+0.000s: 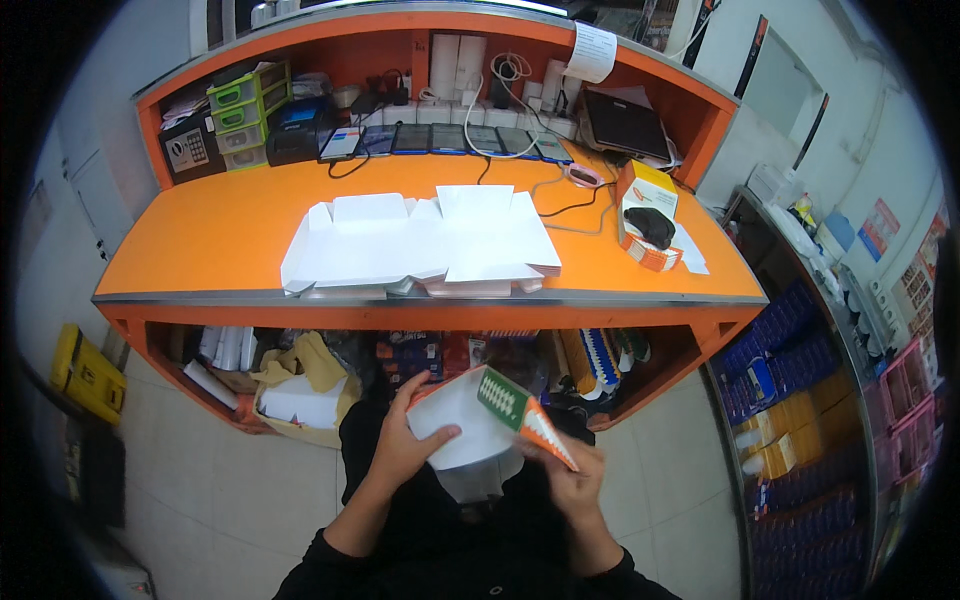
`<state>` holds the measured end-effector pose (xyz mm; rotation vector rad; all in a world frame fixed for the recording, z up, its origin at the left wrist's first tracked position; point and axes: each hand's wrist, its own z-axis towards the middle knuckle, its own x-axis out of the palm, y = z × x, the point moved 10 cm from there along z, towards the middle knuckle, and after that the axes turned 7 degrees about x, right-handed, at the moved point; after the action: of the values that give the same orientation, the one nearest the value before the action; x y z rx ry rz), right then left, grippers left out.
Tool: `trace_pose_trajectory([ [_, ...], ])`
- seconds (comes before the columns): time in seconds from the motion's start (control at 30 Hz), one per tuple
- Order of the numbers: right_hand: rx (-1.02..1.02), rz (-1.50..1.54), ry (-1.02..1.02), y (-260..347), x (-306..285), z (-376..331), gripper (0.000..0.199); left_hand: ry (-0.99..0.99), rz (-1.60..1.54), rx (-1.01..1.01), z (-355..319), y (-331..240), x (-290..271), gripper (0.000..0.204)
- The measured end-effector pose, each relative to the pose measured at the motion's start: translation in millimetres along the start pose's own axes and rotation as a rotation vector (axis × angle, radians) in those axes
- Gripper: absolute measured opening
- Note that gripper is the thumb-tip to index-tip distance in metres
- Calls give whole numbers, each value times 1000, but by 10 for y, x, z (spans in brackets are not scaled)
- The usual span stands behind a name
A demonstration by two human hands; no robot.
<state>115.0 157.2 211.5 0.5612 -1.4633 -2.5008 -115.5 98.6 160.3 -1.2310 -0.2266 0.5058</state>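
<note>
Over my lap, in front of the counter, I hold a partly folded carton [465, 425], white inside with a green and orange printed outside. My left hand [407, 445] grips its left wall, the thumb lying over the white inner face. At the other end, my right hand [576, 474] is closed on the orange and white flap, slightly blurred; some of its fingers are hidden behind the board. A stack of flat, die-cut white cartons [420, 245] lies on the orange counter [200, 240] beyond my hands, its front reaching the counter's edge.
A yellow and orange box [648, 190] with a black item on it stands at the counter's right. Behind the stack, a row of phones or tablets [450, 138] trails cables. Green drawers [240, 115] stand back left. Below are crowded shelves; a metal rack [800, 400] is at right.
</note>
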Motion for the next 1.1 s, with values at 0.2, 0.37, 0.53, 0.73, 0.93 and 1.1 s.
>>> trace_pose_trajectory([
  [0.2, 623, 1050, 166, -690, 601, -186, 32, 212, -547, -7, -66, 161, 52, 30],
  [0.37, 604, 807, 313, -915, 797, -126, 32, -255, 41, 260, 16, -457, -1149, 31],
  [0.53, 388, 339, 122, -684, 414, 222, 18, -1154, 775, 949, -254, -1723, -2346, 41],
  [0.73, -27, 6, 273, -83, 640, 347, 18, -449, 1716, 761, 873, -1177, -1974, 48],
  [0.93, 133, -24, 305, -467, 683, 186, 17, -430, 1354, 743, 866, -1365, -1826, 57],
  [1.1, 161, 62, 380, -527, 1103, 34, 19, 159, 625, 817, 1317, -1530, -249, 39],
])
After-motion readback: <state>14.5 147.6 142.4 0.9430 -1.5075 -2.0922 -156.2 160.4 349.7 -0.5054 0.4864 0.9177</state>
